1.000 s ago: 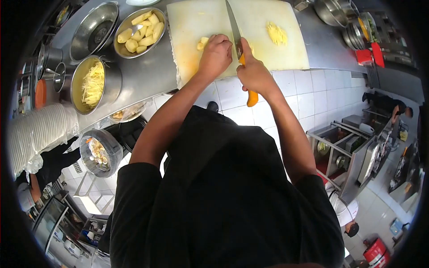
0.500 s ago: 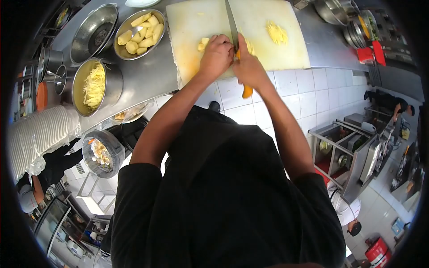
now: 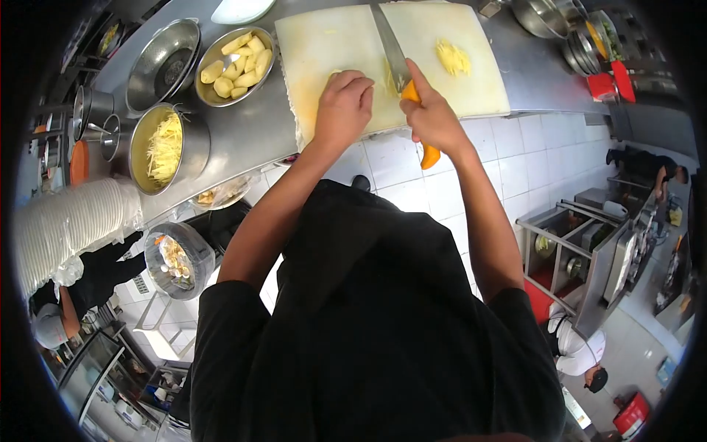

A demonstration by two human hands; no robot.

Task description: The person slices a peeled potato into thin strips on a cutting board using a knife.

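Note:
My right hand grips a kitchen knife by its orange handle, index finger stretched toward the blade. The blade lies over the white cutting board, pointing away from me. Some pale yellow strips show beside the blade. My left hand is apart from the knife, on the board's left half, its fingers curled and closed. A sliver of a yellow potato piece peeks out beyond those fingers; what they hold is hidden. On the right half lies a small pile of potato strips.
Left of the board stand a bowl of peeled potatoes, a metal colander and a pot of cut strips. Stacked plates and a lined waste bin are lower left. Metal bowls sit at right. Other people stand farther off.
My left hand has moved left, away from the knife and over the potato pieces. My right hand has shifted right and slightly toward me with the knife, whose blade now slants more.

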